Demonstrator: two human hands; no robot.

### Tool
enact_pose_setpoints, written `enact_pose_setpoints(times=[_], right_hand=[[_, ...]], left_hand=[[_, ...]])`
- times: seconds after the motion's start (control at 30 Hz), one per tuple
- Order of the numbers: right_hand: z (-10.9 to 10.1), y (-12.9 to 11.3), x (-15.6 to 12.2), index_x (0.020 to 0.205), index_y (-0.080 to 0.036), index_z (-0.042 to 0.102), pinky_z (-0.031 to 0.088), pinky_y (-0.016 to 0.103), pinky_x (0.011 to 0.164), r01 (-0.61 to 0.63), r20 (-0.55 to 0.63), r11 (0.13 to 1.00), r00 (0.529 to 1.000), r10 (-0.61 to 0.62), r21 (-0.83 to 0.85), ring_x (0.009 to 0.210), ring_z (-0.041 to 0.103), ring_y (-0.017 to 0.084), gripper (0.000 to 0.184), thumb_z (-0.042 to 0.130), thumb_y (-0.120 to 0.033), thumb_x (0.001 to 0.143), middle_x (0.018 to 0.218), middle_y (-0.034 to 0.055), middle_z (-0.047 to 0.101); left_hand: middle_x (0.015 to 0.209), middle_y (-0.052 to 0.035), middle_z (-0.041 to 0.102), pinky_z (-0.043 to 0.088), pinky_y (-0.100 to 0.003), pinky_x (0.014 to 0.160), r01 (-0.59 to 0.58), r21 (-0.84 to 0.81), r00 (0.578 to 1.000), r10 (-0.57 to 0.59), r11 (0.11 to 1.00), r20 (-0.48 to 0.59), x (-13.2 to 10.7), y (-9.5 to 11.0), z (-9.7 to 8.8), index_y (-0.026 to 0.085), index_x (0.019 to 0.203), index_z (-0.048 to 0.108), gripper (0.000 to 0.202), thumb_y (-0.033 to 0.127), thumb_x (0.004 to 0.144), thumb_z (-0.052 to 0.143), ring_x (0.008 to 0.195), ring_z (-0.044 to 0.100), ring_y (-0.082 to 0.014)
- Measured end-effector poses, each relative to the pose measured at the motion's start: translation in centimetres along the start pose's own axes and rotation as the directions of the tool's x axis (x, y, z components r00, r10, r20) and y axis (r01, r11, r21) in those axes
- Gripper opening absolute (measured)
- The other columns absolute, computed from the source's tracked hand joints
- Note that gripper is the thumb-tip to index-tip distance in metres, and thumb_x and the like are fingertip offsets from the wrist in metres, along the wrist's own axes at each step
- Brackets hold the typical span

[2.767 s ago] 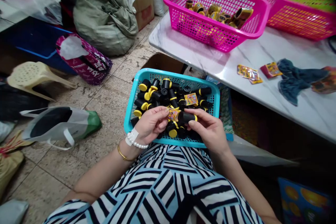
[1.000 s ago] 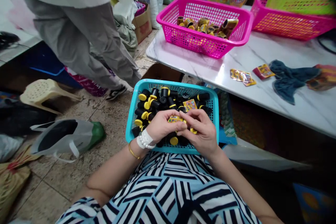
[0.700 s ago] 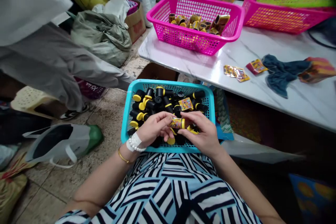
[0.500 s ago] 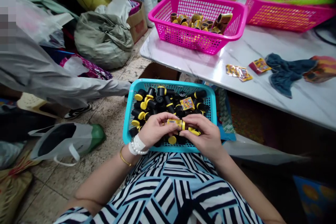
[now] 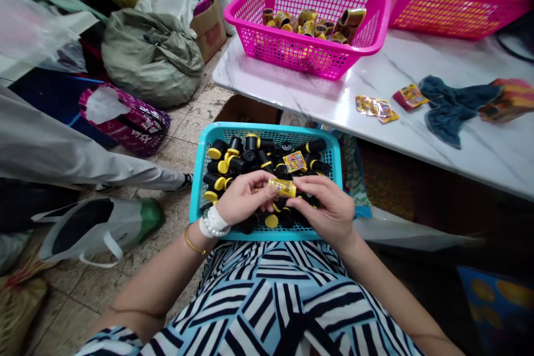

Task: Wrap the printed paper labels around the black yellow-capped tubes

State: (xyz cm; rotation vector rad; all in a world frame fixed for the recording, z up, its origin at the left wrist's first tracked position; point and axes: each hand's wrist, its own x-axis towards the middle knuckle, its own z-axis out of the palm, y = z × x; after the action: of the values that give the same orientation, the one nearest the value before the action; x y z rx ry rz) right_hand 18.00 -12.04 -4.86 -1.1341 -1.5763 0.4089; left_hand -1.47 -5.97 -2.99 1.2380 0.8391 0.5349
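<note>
Between my two hands lies a small cylinder with a yellow printed wrapper (image 5: pixel 283 187), held level over the basket. My left hand (image 5: pixel 246 196) pinches its left end with thumb and fingers. At the other end, the thumb and fingers of my right hand (image 5: pixel 325 203) close on it. Just below is a turquoise basket (image 5: pixel 195 178) on my lap, full of black canisters (image 5: pixel 237 164) with yellow lids, several partly hidden by my hands. A colourful printed packet (image 5: pixel 295 161) rests on top of the canisters.
On the marble-patterned table (image 5: pixel 287 89) stands a pink basket (image 5: pixel 306 58) with wrapped yellow cylinders. Small packets (image 5: pixel 375 108) and a dark cloth (image 5: pixel 448 105) lie to its right. A person's grey trouser leg (image 5: pixel 95 147) and an open bag (image 5: pixel 104 228) are at my left.
The cylinder has turned in my fingers, so another side of its wrapper shows. The person's leg at the left has shifted, and my view has moved slightly.
</note>
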Motion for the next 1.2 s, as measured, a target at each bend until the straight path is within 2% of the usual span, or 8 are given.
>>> enact_pose_setpoints(times=[0.13,0.27,0.43,0.53,0.77,0.97,1.1,1.2], right_hand=[[0.7,0.1,-0.4,0.101,-0.024,0.076,0.060,0.032,0.068,-0.222,0.019,0.965,0.975,0.221,0.142,0.075,0.070,0.017,0.030,0.084,-0.021,0.073,0.089,0.0040,0.074],[1.5,-0.1,-0.5,0.094,-0.024,0.076,0.061,0.030,0.066,-0.466,0.058,0.805,0.875,0.481,0.367,0.073,0.069,0.016,0.024,0.084,-0.027,0.072,0.083,0.0018,0.072],[0.8,0.2,-0.3,0.106,-0.026,0.075,0.063,0.032,0.075,-0.592,0.315,0.661,0.805,0.503,0.460,0.077,0.070,0.015,0.034,0.083,-0.031,0.073,0.102,0.0032,0.070],[0.5,0.7,-0.3,0.110,-0.027,0.073,0.065,0.033,0.066,-0.643,0.444,0.573,0.766,0.465,0.508,0.070,0.070,0.013,0.035,0.080,-0.031,0.077,0.111,0.0031,0.064],[1.5,0.1,-0.5,0.083,-0.025,0.071,0.055,0.022,0.037,-0.556,0.310,0.503,0.814,0.492,0.662,0.051,0.061,0.008,0.016,0.081,-0.034,0.074,0.091,-0.0017,0.055],[1.2,0.6,-0.6,0.093,-0.029,0.076,0.059,0.029,0.061,-0.464,0.257,0.679,0.884,0.390,0.568,0.080,0.062,0.015,0.015,0.077,-0.027,0.078,0.096,0.0020,0.057],[1.6,0.6,-0.6,0.083,-0.030,0.075,0.054,0.027,0.059,-0.359,0.104,0.718,0.922,0.374,0.596,0.071,0.058,0.012,0.004,0.076,-0.028,0.080,0.084,-0.0005,0.054],[1.7,0.4,-0.6,0.085,-0.029,0.074,0.053,0.027,0.058,-0.335,0.067,0.780,0.932,0.355,0.529,0.073,0.059,0.014,0.005,0.074,-0.027,0.081,0.087,0.0007,0.056]], left_hand=[[0.081,-0.0024,0.065,0.050,-0.021,0.057,-0.058,-0.002,0.998,0.058,0.998,-0.036,0.0,-0.2,0.1,0.012,0.101,0.063,0.032,0.037,0.082,0.071,0.060,0.057,-0.0086],[0.080,-0.0027,0.064,0.049,-0.021,0.058,-0.125,0.079,0.989,0.130,0.989,-0.066,0.1,-0.3,0.1,0.012,0.102,0.065,0.030,0.034,0.082,0.070,0.064,0.057,-0.0097],[0.064,0.0020,0.059,0.043,-0.018,0.049,0.012,0.013,1.000,-0.012,1.000,-0.004,0.0,-0.7,-0.3,0.012,0.097,0.062,0.032,0.040,0.083,0.068,0.051,0.053,-0.0075],[0.065,0.0017,0.060,0.041,-0.017,0.045,0.058,-0.100,0.998,-0.054,0.993,0.036,-0.2,-0.7,0.0,0.012,0.101,0.061,0.038,0.046,0.084,0.067,0.047,0.050,-0.0063],[0.064,0.0006,0.064,0.035,-0.015,0.037,0.072,-0.366,0.991,-0.024,0.928,0.135,-0.6,-0.4,1.2,0.014,0.096,0.058,0.040,0.048,0.080,0.073,0.039,0.049,-0.0045],[0.063,-0.0020,0.067,0.030,-0.013,0.032,0.089,-0.480,0.994,-0.048,0.873,0.096,-0.4,-0.6,2.4,0.014,0.083,0.054,0.044,0.054,0.078,0.072,0.034,0.049,-0.0045],[0.063,-0.0029,0.069,0.031,-0.014,0.030,0.138,-0.560,0.985,-0.056,0.817,0.161,-0.3,-0.4,2.8,0.014,0.086,0.056,0.048,0.056,0.074,0.075,0.032,0.048,-0.0051],[0.049,0.0032,0.060,0.024,-0.014,0.026,0.135,-0.534,0.991,-0.116,0.835,0.068,-0.2,-0.2,3.1,0.015,0.076,0.053,0.048,0.058,0.074,0.073,0.025,0.039,-0.0036]])
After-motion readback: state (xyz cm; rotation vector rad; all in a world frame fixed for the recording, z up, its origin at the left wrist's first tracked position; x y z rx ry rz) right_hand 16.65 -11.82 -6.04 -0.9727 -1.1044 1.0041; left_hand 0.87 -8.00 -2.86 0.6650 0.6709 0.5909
